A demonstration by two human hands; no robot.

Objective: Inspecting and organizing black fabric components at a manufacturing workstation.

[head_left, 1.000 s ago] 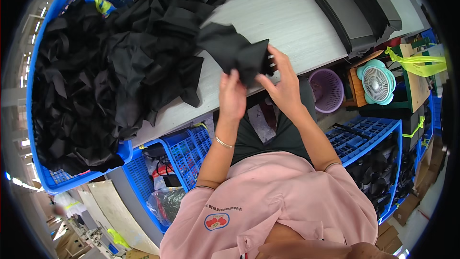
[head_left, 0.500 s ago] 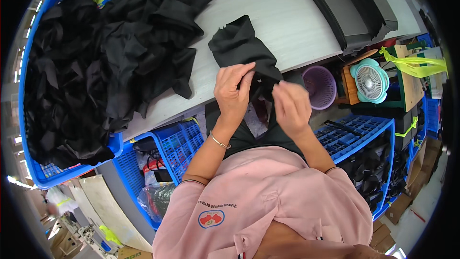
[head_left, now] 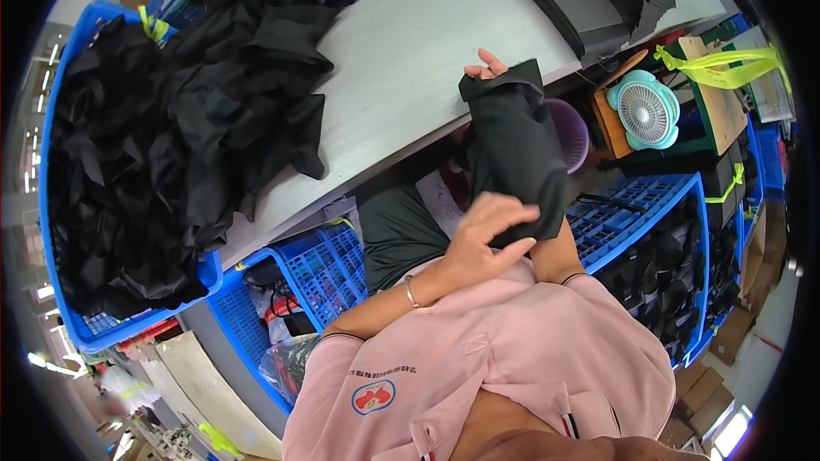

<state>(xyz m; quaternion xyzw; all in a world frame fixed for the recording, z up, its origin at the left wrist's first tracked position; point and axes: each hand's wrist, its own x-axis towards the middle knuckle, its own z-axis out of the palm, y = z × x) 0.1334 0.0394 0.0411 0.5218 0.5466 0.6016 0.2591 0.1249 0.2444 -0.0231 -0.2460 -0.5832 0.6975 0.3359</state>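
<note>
A black fabric tube (head_left: 517, 149) is drawn over my right forearm, covering it from near the elbow to the wrist. Out of its far end show the fingers of my right hand (head_left: 489, 67), apart and slightly bent; the rest of that hand is hidden by the cloth. My left hand (head_left: 491, 232) is at the tube's near end, thumb and fingers apart over the black cloth. Its fingers are slightly blurred, and no grip on the fabric shows. A bracelet circles my left wrist.
A white table (head_left: 401, 60) lies ahead, with heaped black fabric pieces (head_left: 248, 85) on its left, partly in a blue basket (head_left: 51, 162). Black padded panels (head_left: 581, 0) lie far right. A purple basket (head_left: 571, 132), a teal fan (head_left: 647, 109) and a blue crate (head_left: 641, 222) stand right.
The black tube has left the tabletop edge and now covers my right forearm. My left hand has moved down and right to its near end.
</note>
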